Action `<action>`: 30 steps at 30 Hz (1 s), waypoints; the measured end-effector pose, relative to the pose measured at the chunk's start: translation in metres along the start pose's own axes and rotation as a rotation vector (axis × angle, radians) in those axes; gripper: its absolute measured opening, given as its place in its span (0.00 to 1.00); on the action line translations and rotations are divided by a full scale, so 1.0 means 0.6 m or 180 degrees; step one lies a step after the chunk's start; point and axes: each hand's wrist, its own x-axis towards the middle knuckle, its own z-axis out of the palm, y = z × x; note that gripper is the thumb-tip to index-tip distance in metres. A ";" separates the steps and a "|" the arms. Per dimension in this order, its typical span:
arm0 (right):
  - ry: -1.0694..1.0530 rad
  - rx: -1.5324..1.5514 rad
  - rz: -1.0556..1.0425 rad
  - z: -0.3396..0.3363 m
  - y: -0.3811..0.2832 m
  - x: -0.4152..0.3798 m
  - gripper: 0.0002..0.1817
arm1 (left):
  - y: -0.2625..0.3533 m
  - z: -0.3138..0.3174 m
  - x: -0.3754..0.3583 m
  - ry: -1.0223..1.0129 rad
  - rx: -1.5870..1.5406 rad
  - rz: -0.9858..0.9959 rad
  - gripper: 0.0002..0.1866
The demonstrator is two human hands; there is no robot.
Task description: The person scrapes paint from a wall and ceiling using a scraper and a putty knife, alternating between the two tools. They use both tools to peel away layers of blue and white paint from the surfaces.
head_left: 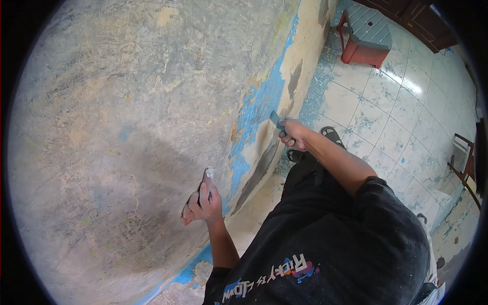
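In my right hand (294, 134) is a scraper (275, 118), gripped by its handle. Its flat blade points up and left, at the strip of blue paint (264, 104) low on the wall. My left hand (203, 204) is closed around a narrow flat scraper-like tool (208, 174) with a whitish smear at its tip. That tool overlaps the bare grey wall (152, 132) in this view, and the fingers hide its lower part. Blue paint is flaking at its edges beside a cream band (292, 66) along the wall's foot.
A red step stool (363, 51) with a grey top stands on the tiled floor (378, 107), which is littered with blue paint flakes. Dark wooden furniture (424, 20) is at the top right, and a wooden frame piece (463, 168) lies at the right edge.
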 end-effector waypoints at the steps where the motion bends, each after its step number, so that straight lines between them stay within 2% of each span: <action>1: -0.0013 0.0088 0.0068 -0.005 0.006 0.021 0.07 | -0.002 0.000 0.004 0.0005 -0.0021 -0.0013 0.13; 5: 0.0005 0.0347 0.0186 -0.034 0.016 0.059 0.07 | 0.005 0.002 -0.013 -0.0032 -0.0115 -0.0244 0.12; 9: -0.0252 0.0453 0.0219 -0.027 0.029 0.012 0.07 | -0.005 0.003 -0.029 -0.0274 -0.0015 -0.0274 0.12; 12: -0.0353 0.0268 0.0165 -0.036 0.009 0.009 0.07 | -0.004 0.009 -0.033 -0.0132 -0.0019 -0.0310 0.12; 17: -0.0121 -0.0067 0.0099 -0.026 -0.001 -0.003 0.07 | 0.012 -0.001 0.021 0.0013 -0.0175 -0.0024 0.14; 18: -0.0084 -0.0048 0.0095 -0.016 -0.004 0.004 0.07 | 0.016 -0.005 0.039 0.0060 -0.0253 0.0110 0.15; 22: 0.0190 0.0354 0.0250 -0.043 0.004 0.100 0.07 | 0.013 -0.002 0.018 -0.0006 -0.0346 -0.0033 0.16; 23: 0.0080 0.0364 0.0226 -0.049 -0.001 0.107 0.07 | 0.008 0.000 0.011 -0.0008 -0.0356 -0.0005 0.16; 27: -0.0199 0.0273 0.0135 -0.011 0.015 0.009 0.07 | 0.008 -0.005 0.023 -0.0069 0.0016 0.0233 0.15; 30: -0.0106 0.0213 0.0095 -0.028 0.010 0.038 0.05 | -0.008 0.029 -0.072 -0.0143 -0.0590 -0.0701 0.12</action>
